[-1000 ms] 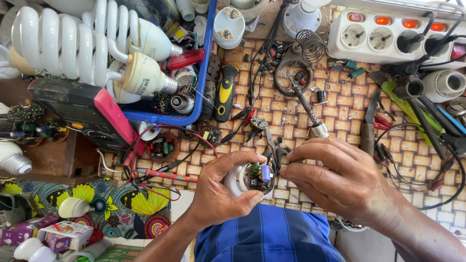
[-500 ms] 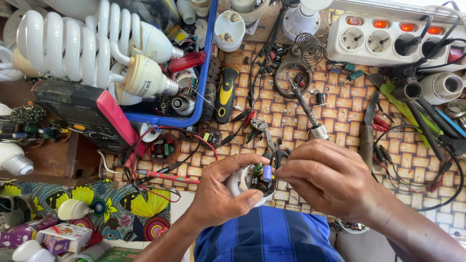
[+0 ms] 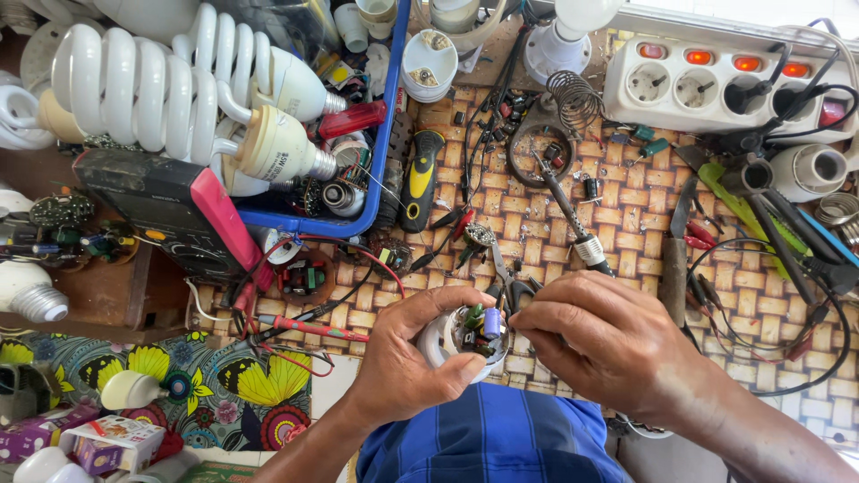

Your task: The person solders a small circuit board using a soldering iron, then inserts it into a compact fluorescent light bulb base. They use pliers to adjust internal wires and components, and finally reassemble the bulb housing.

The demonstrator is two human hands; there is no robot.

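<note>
**Head view: two hands on an opened lamp base at a cluttered repair bench**

Head view, looking straight down. Item held: a white round lamp base with its circuit board exposed (image 3: 467, 335), showing a blue cylindrical capacitor and small green parts. It sits low in the middle of the frame, above the person's blue striped shirt (image 3: 492, 447).

Left hand (image 3: 413, 358): curled closed around the lamp base from the left and below, thumb along its lower edge, fingers wrapped over the top rim.

Right hand (image 3: 608, 344): fingers bunched together, tips pinched at the right edge of the board; whether they grip a small part there cannot be told.

Bench (image 3: 626, 224): woven tan and brown checked mat surface, carrying the following.
- Soldering iron with metal shaft and dark grip (image 3: 573, 219), lying diagonally just above the right hand, tip toward a round wire stand.
- Yellow and black handled tool (image 3: 419, 179), lying beside the tray.
- Blue plastic tray (image 3: 389, 134) at upper left, holding large white spiral fluorescent bulbs (image 3: 152, 85) and loose lamp parts.
- Black multimeter with pink side (image 3: 179, 210), left of centre, red leads trailing from it.
- White power strip with lit orange switches (image 3: 716, 85), upper right, black plugs inserted.
- Pliers and cutters with coloured handles (image 3: 716, 224), right side.

Lower left: a flowered cloth in yellow and black (image 3: 215, 394).
</note>
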